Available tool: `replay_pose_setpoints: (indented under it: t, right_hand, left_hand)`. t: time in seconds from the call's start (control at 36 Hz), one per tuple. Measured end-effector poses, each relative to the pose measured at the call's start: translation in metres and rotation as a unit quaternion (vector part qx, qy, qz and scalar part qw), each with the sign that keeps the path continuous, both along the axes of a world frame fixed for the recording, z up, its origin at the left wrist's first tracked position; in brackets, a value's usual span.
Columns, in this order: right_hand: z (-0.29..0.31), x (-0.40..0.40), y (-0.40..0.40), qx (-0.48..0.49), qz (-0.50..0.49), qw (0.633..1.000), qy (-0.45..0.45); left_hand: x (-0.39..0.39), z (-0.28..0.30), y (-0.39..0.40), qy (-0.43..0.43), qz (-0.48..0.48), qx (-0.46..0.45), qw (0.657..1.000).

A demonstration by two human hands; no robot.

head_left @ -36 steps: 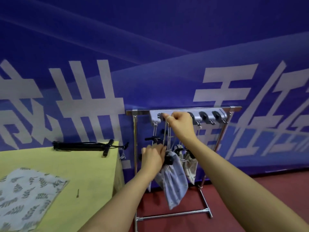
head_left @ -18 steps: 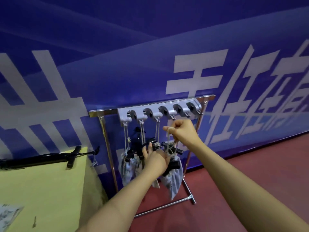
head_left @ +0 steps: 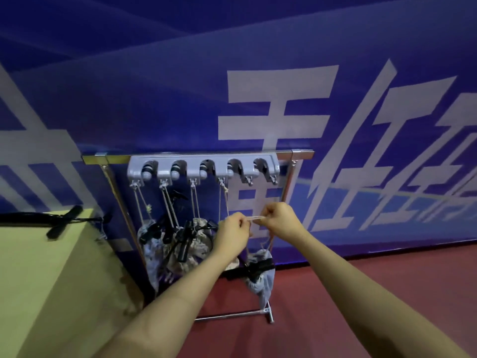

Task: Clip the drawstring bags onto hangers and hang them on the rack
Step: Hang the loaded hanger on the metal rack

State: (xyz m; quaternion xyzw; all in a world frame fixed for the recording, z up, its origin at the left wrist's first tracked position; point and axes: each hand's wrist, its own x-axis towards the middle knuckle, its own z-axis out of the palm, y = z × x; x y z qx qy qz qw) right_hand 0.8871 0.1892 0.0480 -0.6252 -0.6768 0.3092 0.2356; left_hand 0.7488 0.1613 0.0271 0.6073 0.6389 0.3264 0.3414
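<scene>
A metal rack (head_left: 302,152) stands against the blue wall with a grey hook strip (head_left: 204,169) along its top bar. Several drawstring bags (head_left: 196,244) with black clip hangers hang by their cords from the left hooks. My left hand (head_left: 232,236) and my right hand (head_left: 280,220) each pinch one end of a pale drawstring (head_left: 255,217) stretched level between them, below the two bare right hooks. From that cord a light blue bag (head_left: 260,280) with a black clip hanger (head_left: 254,268) hangs down.
A yellow-green table (head_left: 44,267) stands to the left of the rack, with a black hanger (head_left: 59,223) lying at its far edge. The rack's foot bar (head_left: 232,315) rests on the red floor. The blue banner wall is right behind the rack.
My right hand came down from the hook strip. My left hand let go of the bag's clip and took the cord, now stretched between both hands. The view swung right.
</scene>
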Motion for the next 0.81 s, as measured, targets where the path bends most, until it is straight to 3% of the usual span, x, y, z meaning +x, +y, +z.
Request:
replay_pose_setpoints:
  t: [0.14,0.36,0.47,0.67,0.81]
  right_hand:
    - [-0.023,0.031,0.014,-0.029,0.015,0.998,-0.052]
    - [-0.028,0.051,0.038,-0.072,0.015,0.971,0.226]
    - [-0.028,0.044,0.052,-0.062,0.065,0.967,0.238]
    - [-0.021,0.020,0.076,0.008,0.045,0.960,0.276]
    - [-0.023,0.005,0.095,0.067,0.008,0.976,0.209]
  left_hand:
    - [0.033,0.004,0.006,-0.038,0.031,0.023,0.999]
    - [0.059,0.004,0.034,-0.070,0.090,0.042,0.993]
    - [0.051,-0.001,0.048,-0.068,0.154,0.038,0.985]
    - [0.033,0.008,0.083,-0.066,0.191,0.044,0.978]
    - [0.031,0.012,0.112,-0.051,0.203,0.024,0.978]
